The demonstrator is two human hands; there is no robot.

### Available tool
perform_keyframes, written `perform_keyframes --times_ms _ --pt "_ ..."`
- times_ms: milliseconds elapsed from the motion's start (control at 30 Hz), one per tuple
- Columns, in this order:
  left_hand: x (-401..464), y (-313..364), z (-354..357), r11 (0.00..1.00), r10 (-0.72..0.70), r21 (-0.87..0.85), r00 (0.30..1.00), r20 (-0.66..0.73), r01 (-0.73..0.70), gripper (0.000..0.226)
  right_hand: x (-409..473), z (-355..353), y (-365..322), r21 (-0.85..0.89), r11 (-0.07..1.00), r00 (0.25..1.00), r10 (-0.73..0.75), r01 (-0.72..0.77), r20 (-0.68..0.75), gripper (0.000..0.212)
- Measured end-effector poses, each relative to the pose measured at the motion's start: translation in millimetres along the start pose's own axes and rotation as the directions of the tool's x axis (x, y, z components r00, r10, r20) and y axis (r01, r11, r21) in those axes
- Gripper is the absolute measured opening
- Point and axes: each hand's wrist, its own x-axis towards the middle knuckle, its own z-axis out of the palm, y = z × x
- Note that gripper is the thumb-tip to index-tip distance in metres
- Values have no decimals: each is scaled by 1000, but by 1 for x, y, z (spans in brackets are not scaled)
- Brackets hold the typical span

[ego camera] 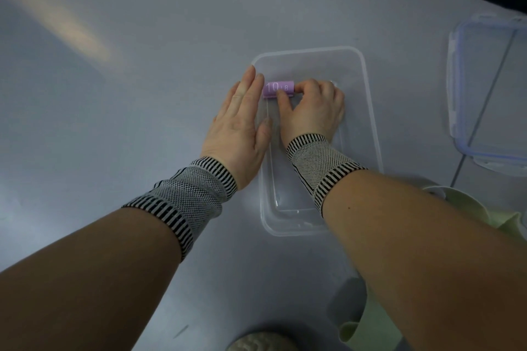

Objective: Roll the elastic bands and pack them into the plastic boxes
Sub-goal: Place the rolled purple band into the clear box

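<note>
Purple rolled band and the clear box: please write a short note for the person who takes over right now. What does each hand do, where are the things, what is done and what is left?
Right hand: inside the clear plastic box, its fingers pinching the rolled purple band marked 10 LB.
Left hand: flat and open against the box's left wall, steadying it.
Things: the box lies on the grey surface; its lid lies apart at the right; pale green bands wait at the lower right.
Done: the purple band is rolled and placed in the box's far left corner.
Left: let go, roll and pack the green bands, close the lid.
</note>
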Motion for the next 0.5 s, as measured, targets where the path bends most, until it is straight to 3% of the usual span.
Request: perform_keyframes --times_ms 500 --pt "1 1 0 1000 -3 4 1000 -6 3 66 -2 1 -1 -80 995 999 -52 51 -9 35"
